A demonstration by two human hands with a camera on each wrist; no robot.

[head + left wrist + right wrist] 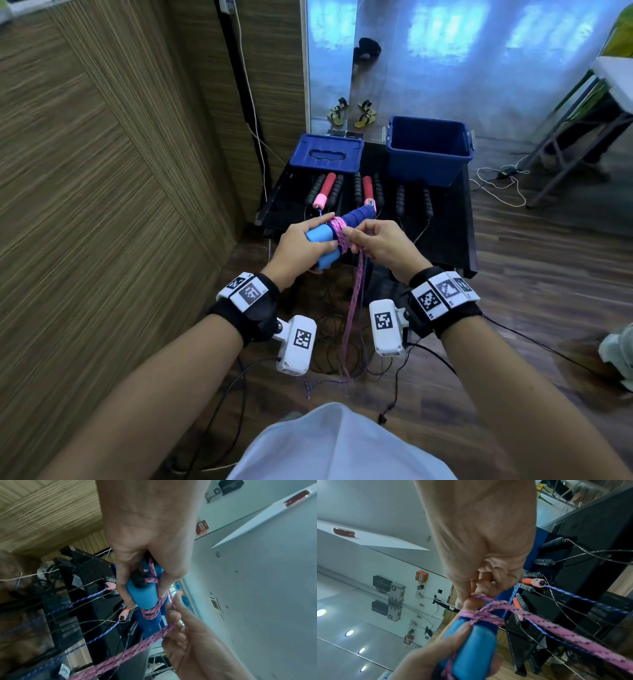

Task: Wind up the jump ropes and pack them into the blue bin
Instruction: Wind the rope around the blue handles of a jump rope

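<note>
The pink braided rope (354,301) reads as soft and limp with a slightly rough weave, light enough to hang straight and unlikely to slip once drawn snug, though its turns would probably loosen the moment tension drops; the blue foam handles (320,240) look squashy and grippy, so the sensible hold is round the two handles together as a core, with the free rope pinched close to the winding. That is how things stand: the left hand (305,245) has fingers and thumb curled round the paired handles in front of the body, and the right hand (380,241) pinches the doubled rope just beside the turns already wrapped on them, the rest trailing down to the floor. Further ropes lie untouched on the black table (455,236): black ribbed handles (399,198) with thin wiry cords that look springier and harder to tame, and red and pink handles (325,192) on a blue braided cord. The blue bin (430,150) stands open at the far right of the table, its lid (327,150) beside it to the left. The floor is dark wood plank strewn with cables, a wood-panelled wall runs along the left, and sandals (352,113) sit beyond
</note>
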